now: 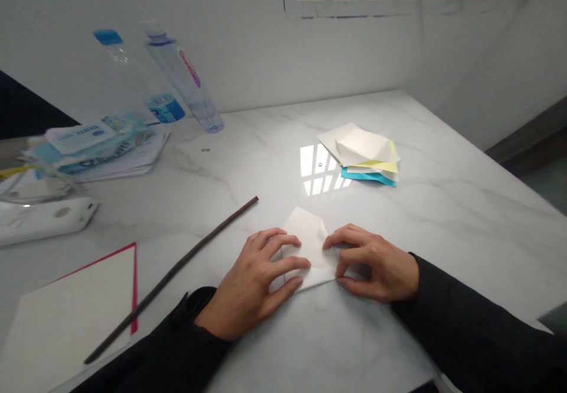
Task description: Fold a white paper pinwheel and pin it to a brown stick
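Observation:
A small folded white paper (310, 245) lies on the white marble table (443, 216) near the front edge. My left hand (254, 281) rests on its left side, fingers stretched out and pressing the paper flat. From the right, my right hand (372, 263) meets the paper with curled fingers, the fingertips pinching its right edge. Both arms wear dark sleeves.
A stack of white, yellow and blue papers (365, 156) lies behind the hands. A thin dark stick (177, 269) runs diagonally at left, beside a white sheet with a red edge (80, 310). Two plastic bottles (177, 80), wipe packs (97, 145) and a white device (44, 218) sit far left.

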A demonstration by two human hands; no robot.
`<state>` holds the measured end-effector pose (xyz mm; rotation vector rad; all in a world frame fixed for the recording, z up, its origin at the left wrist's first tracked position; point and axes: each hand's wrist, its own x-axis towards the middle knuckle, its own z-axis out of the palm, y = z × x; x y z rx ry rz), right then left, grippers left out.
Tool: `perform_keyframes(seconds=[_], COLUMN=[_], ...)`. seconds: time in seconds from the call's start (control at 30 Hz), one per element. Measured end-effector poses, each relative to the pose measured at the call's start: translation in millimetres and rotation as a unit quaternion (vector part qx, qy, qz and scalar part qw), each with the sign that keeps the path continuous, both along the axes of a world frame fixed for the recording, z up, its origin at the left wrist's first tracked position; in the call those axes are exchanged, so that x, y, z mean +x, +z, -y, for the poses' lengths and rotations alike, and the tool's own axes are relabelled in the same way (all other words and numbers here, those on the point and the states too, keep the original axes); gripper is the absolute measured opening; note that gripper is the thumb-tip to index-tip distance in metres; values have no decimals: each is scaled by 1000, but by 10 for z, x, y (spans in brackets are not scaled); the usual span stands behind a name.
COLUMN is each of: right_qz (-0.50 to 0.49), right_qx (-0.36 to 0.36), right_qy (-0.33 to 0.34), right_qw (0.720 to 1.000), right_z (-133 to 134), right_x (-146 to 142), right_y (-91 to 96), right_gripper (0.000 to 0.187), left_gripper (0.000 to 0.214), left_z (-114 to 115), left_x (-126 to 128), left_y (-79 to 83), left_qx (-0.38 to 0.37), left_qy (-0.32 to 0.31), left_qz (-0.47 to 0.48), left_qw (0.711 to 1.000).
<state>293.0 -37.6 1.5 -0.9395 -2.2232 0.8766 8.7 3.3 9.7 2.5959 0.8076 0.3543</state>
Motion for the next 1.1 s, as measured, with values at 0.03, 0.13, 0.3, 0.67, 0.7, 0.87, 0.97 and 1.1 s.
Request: perform_keyframes(seconds=[0.03,0.13,0.3,0.67,0.7,0.87,0.97,1.1], right_qz=[0,1,-2,8,10,10,20,28], right_qx=[0,-2,-4,6,8,11,20,33], right_qy=[2,5,10,5,3,-4,-6,-18], right_qw=[1000,1000,1000,1000,1000,1000,1000,999], right_z=[-1,-5,-4,-2,-3,-7,-4,5], right_x=[2,6,5,-23,-25,-46,-61,-76], right_y=[-1,-1,6,2,1,-4,-22,-52], right_gripper=[8,8,7,13,15,19,20,15], left_gripper=[22,22,23,25,25,26,26,30], left_z=[-1,-8,-15,-5,-6,-13,-15,-22], left_x=[0,-5,-23,-32,-30,-19,-17,-29], left_y=[-1,-7,-10,15,17,19,14,0], left_qx=[0,-1,2,-9,-9,-7,-6,-6], left_qy=[-1,-6,-18,-18,-17,-18,-17,-23], left_qz=[0,-1,-2,-8,-9,-5,-4,4], left_qw=[1000,1000,1000,1000,1000,1000,1000,1000])
